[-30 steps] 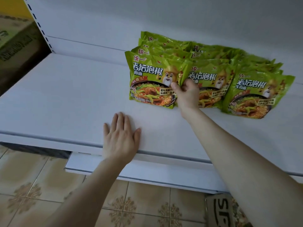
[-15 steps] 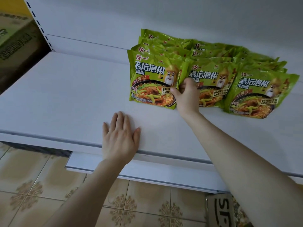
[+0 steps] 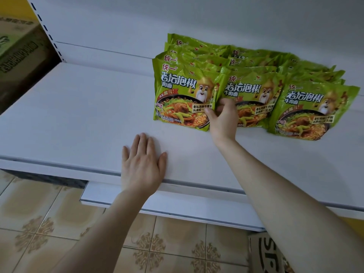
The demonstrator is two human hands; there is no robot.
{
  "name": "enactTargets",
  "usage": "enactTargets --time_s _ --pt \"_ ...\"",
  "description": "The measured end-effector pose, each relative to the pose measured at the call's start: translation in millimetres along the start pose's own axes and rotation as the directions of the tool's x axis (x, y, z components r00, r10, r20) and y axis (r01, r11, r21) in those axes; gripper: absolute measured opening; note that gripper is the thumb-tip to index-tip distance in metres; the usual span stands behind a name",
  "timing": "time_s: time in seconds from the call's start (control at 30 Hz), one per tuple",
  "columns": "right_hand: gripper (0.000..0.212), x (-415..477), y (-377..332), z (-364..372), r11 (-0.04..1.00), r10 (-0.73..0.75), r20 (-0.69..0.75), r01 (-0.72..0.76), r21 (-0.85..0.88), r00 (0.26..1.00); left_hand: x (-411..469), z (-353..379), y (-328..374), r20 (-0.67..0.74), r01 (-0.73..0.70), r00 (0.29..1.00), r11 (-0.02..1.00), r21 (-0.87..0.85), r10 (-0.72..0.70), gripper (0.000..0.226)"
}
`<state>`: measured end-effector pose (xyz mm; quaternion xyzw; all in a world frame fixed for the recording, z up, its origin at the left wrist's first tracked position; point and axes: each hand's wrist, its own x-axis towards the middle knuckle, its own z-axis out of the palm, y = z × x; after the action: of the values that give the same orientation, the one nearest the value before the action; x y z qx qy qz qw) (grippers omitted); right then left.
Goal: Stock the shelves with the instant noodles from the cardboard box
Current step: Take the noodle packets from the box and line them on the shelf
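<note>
Instant noodles (image 3: 254,89) in green packs stand in three rows, leaning one behind another, on the right part of the wide white shelf (image 3: 78,119) near its back wall; under the shelf is a tiled floor (image 3: 39,223), and a corner of a cardboard box (image 3: 269,253) shows at the bottom right. The left hand (image 3: 142,166) lies flat on the front edge of the shelf, fingers straight, holding nothing. The right hand (image 3: 223,119) pinches the right edge of the front left pack (image 3: 177,99), thumb on its face, fingers curled at that edge.
</note>
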<state>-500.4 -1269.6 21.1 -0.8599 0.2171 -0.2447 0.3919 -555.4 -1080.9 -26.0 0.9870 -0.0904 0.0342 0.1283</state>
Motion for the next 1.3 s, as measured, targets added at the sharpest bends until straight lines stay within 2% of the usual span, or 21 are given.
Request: enactTargets --time_s 0.27,0.43,0.57,0.7,0.87,1.03,1.3 --pt "0.038 -6.0 4.6 -3.2 1.000 0.016 0.029 -0.016 0.024 0.999 0.3 -2.2 1.1 0.021 -0.015 1.000 1.000 -0.003 0.015 0.082" --pt "0.035 -13.4 4.2 -11.0 1.000 -0.009 0.042 0.010 -0.030 0.999 0.7 -13.6 2.6 0.086 -0.051 0.995 0.999 0.002 0.050 0.057" --pt "0.033 -18.2 1.5 -26.1 0.990 -0.041 0.094 0.053 -0.131 0.995 -7.3 -21.9 11.7 0.015 -0.195 0.981 0.980 0.035 0.195 0.037" --pt "0.035 -23.3 -10.3 -51.5 0.982 -0.039 0.154 0.067 -0.179 0.987 -21.7 -36.5 36.2 -0.111 -0.413 0.903 0.910 0.044 0.415 0.038" --pt "0.029 -30.1 -7.7 -96.0 0.982 -0.008 0.138 0.034 -0.187 0.990 -52.0 -43.5 73.3 -0.134 -0.583 0.805 0.812 -0.005 0.578 0.034" --pt "0.027 -48.7 32.7 -168.4 0.963 0.057 0.083 -0.033 -0.267 0.995 -82.8 -40.5 122.0 -0.132 -0.691 0.721 0.721 -0.055 0.680 0.034" --pt "0.032 -94.6 124.6 -291.9 0.891 0.264 -0.048 -0.262 -0.370 0.963 -136.6 -17.9 224.3 -0.125 -0.818 0.574 0.561 -0.125 0.809 0.036"
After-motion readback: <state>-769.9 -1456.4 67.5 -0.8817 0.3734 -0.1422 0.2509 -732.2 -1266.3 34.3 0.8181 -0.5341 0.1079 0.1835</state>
